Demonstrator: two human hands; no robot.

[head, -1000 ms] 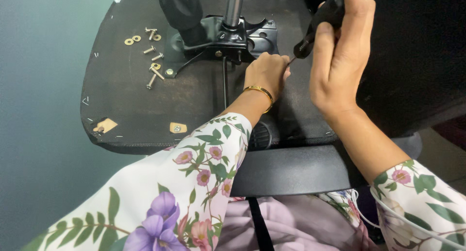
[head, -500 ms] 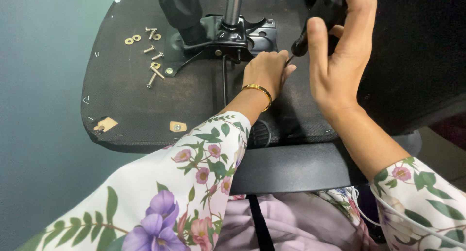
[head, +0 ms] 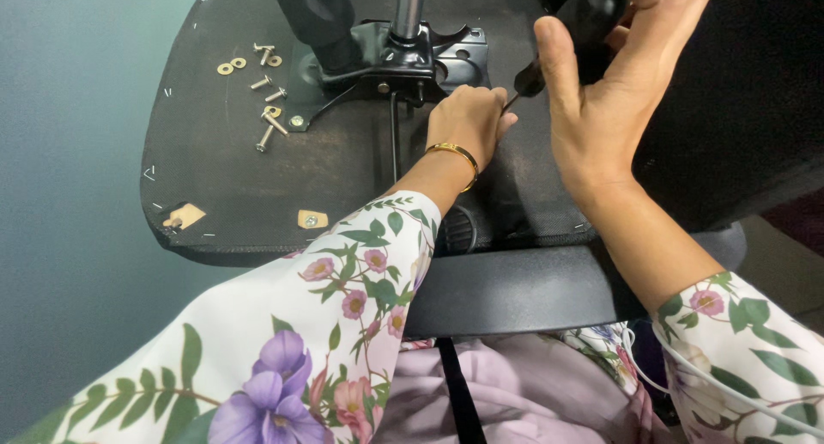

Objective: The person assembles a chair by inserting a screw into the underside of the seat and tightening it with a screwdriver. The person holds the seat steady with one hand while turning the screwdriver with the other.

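Head camera looks down on an upturned office chair seat, its flat black fabric-covered underside (head: pixel 257 178) facing up. The right hand (head: pixel 601 109) has its grip wrapped fully round the thick black handle of a screwdriver (head: pixel 584 23), thumb laid along it, the thin metal shaft slanting down to the left. The left hand (head: pixel 468 122) is curled into a loose fist right at the shaft's tip, fingers pinched together; whether they hold a screw I cannot tell, since the knuckles hide it. A slim gold bangle (head: pixel 455 156) circles that wrist.

Both hands work just beside the black steel mounting plate (head: pixel 412 62) with its upright metal column (head: pixel 408 6). The screwdriver should feel light and stiff, and its fat handle is the place to grasp (the smooth shaft would likely slip). Well apart to the left lies a scatter of small brass washers and silvery bolts (head: pixel 262 92), hard, shiny and apt to roll. Floral white sleeves (head: pixel 343 324) cover both forearms.
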